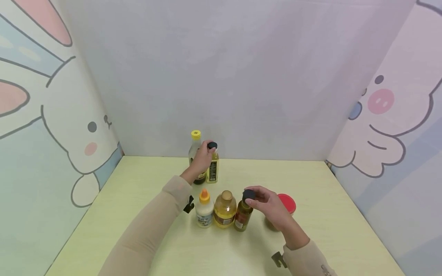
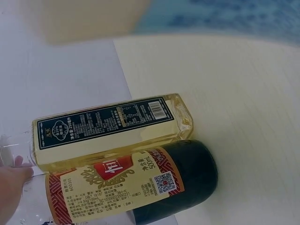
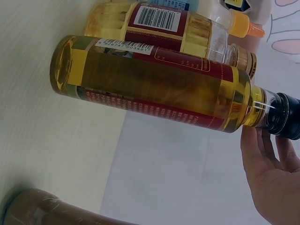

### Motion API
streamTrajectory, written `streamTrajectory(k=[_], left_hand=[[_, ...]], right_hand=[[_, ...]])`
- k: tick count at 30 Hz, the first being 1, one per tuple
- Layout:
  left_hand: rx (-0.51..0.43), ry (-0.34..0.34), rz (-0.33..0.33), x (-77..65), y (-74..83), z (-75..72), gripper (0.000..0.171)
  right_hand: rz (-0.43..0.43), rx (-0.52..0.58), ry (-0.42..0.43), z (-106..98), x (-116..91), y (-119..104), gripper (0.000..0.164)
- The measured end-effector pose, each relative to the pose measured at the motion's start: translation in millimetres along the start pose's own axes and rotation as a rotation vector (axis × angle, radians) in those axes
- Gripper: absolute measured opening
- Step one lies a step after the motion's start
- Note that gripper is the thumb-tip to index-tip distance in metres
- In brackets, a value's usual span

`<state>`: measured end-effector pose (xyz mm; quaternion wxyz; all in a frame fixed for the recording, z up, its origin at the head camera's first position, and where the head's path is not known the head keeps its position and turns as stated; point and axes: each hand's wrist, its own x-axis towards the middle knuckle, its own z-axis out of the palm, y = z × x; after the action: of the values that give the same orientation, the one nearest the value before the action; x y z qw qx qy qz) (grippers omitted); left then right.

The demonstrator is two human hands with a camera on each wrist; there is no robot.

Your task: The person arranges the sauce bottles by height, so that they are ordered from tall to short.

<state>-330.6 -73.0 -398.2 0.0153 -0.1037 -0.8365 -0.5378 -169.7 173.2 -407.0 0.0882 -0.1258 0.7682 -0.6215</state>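
Note:
At the back, my left hand [image 1: 201,160] pinches the black cap of a square oil bottle [image 1: 213,171] with a dark label. Close beside it on the left stands a taller yellow-capped glass bottle [image 1: 195,143], partly behind the hand; its dark base and cream-and-red label [image 2: 115,183] show in the left wrist view. Nearer the front, my right hand [image 1: 271,207] holds the black cap of a slim oil bottle [image 1: 243,217] with a red label. That bottle leans slightly beside a round oil bottle [image 1: 225,207] with a tan cap. Both held bottles appear on or near the tabletop.
An orange-tipped white squeeze bottle [image 1: 205,210] stands left of the round bottle. A red-lidded jar [image 1: 287,203] is partly hidden behind my right hand. The pale yellow table [image 1: 152,172] meets a plain back wall [image 1: 224,76], with cartoon-printed panels on both sides.

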Motion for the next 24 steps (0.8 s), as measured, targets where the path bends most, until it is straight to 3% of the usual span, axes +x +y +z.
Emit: streamTrajectory(k=[16, 24], left_hand=[[-0.018, 0.005, -0.012, -5.5, 4.7, -2.8, 0.06], [0.04, -0.029, 0.026, -26.1, 0.5, -7.8, 0.076]], right_hand=[[0.006, -0.001, 0.004, -1, 0, -1, 0.044], [0.012, 0.001, 0.006, 0, 1, -1, 0.044]])
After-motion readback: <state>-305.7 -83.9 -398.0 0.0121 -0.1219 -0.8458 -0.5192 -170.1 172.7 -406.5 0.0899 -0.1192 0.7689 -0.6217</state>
